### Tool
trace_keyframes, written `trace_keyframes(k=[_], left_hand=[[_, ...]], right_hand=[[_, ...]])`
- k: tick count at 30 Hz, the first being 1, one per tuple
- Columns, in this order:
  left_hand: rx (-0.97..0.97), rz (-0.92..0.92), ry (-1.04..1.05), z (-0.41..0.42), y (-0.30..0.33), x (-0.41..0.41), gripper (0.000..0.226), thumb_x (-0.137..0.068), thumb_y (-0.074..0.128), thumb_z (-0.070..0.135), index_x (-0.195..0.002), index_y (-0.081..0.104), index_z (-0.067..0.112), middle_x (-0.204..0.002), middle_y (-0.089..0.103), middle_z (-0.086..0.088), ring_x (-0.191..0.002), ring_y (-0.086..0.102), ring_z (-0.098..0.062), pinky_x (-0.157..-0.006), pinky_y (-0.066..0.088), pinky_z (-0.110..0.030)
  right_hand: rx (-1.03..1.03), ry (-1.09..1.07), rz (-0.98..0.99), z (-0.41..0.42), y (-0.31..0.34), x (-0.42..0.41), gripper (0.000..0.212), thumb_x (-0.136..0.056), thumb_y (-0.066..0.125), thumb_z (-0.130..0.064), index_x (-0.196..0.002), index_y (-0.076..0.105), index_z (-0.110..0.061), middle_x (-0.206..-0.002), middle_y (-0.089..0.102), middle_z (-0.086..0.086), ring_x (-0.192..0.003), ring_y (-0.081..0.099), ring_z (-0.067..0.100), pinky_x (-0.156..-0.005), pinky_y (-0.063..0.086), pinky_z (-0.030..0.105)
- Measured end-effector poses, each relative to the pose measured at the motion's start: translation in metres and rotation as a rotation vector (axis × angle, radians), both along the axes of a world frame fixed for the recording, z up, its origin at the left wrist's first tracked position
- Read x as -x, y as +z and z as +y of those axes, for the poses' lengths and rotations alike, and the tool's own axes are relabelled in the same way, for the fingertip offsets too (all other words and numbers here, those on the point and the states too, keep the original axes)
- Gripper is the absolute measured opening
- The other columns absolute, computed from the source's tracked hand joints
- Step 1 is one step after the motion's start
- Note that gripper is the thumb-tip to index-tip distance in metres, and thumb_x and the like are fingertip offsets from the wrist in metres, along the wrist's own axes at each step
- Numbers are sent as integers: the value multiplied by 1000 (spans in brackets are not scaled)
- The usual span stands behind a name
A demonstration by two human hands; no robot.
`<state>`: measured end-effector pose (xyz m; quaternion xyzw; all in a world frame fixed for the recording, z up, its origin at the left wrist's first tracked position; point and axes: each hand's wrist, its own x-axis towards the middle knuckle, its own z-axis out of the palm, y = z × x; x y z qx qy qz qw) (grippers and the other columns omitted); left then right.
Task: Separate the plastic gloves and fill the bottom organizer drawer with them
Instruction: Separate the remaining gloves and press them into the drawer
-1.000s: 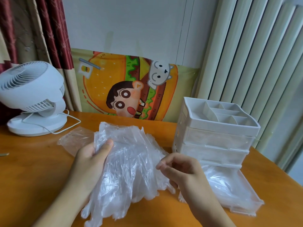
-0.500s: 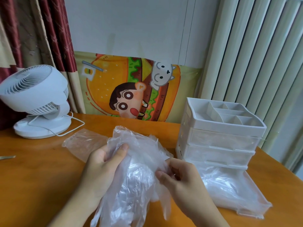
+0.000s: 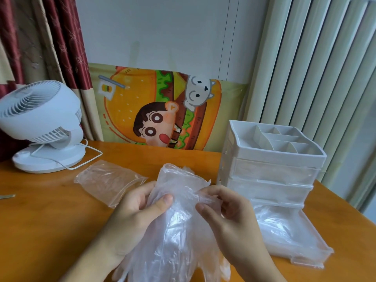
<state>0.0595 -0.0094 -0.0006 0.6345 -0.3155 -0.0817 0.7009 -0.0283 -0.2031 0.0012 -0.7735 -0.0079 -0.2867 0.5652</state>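
A bunch of clear plastic gloves [image 3: 175, 237] hangs over the table in front of me. My left hand [image 3: 134, 212] grips the bunch from the left, thumb pressed on its front. My right hand [image 3: 227, 216] pinches a thin edge of a glove at the bunch's upper right. The white organizer [image 3: 270, 159] stands to the right. Its bottom drawer [image 3: 313, 259] is pulled out toward me and holds several clear gloves [image 3: 280, 231].
An empty clear plastic bag [image 3: 107, 180] lies on the orange table [image 3: 40, 220] left of the gloves. A white desk fan [image 3: 40, 127] with its cord stands at the back left. A cartoon poster leans on the wall behind.
The glove bunch has been gathered narrower and lifted between my hands. My right hand has moved up and in to pinch a glove edge. The view has shifted slightly.
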Motion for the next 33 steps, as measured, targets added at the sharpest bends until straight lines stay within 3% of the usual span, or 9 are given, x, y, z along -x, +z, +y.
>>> trace_keyframes(k=[5,8,10,15,19,21,24,29,33], left_hand=[[-9,54,3,0,7,5,27,-94,62,2,-116,76,12,-113,78,-6,-112,72,-18,-89,54,-17],[-39,99,-66,2,8,5,31,-90,72,11,-119,76,21,-119,77,-6,-115,71,-20,-93,57,-28],[-61,113,-72,3,8,5,35,-86,67,19,-118,76,29,-121,76,-5,-116,71,-20,-97,53,-34],[-59,154,-55,0,9,7,27,-87,71,7,-111,77,18,-113,79,-3,-108,74,-18,-81,58,-19],[-81,117,-65,1,5,5,27,-77,67,19,-101,79,21,-114,77,-2,-108,73,-16,-78,57,-20],[-71,107,-78,0,5,6,27,-78,64,20,-100,79,22,-111,78,-4,-105,73,-16,-76,55,-16],[-54,84,-81,0,7,7,34,-80,60,16,-106,80,22,-112,78,-6,-105,73,-15,-80,54,-14],[-45,157,-141,0,6,5,34,-88,61,21,-120,74,20,-121,74,-14,-114,71,-33,-97,58,-44],[-66,148,-116,-1,5,7,31,-91,64,27,-120,74,23,-122,75,-12,-116,71,-31,-101,54,-51]], right_hand=[[76,-59,-22,1,3,2,25,-89,77,-4,-82,76,-27,-89,74,-1,-85,66,23,-79,50,40],[168,-102,-66,2,4,3,28,-89,80,-6,-79,76,-31,-93,70,-5,-89,64,20,-73,44,23],[223,-113,-100,2,6,4,30,-87,82,-5,-79,76,-33,-101,66,-7,-96,63,19,-75,41,15],[335,-105,-107,2,7,6,33,-86,83,-6,-79,75,-37,-132,59,-17,-127,53,13,-96,38,12],[366,-69,-81,2,9,7,31,-85,80,-5,-78,74,-35,-132,63,-22,-132,48,9,-98,35,9],[338,-53,-51,1,8,7,29,-86,78,-4,-79,73,-32,-121,69,-20,-129,50,8,-96,37,9],[268,-68,-6,1,7,7,20,-89,75,-11,-81,72,-29,-97,72,-10,-107,61,12,-84,39,11],[60,-101,-42,-1,4,2,18,-91,74,-5,-80,70,-19,-78,69,-1,-77,63,18,-70,46,24],[-88,-116,-11,-5,1,0,16,-90,76,-6,-81,71,-18,-65,62,1,-66,56,15,-63,43,24]])
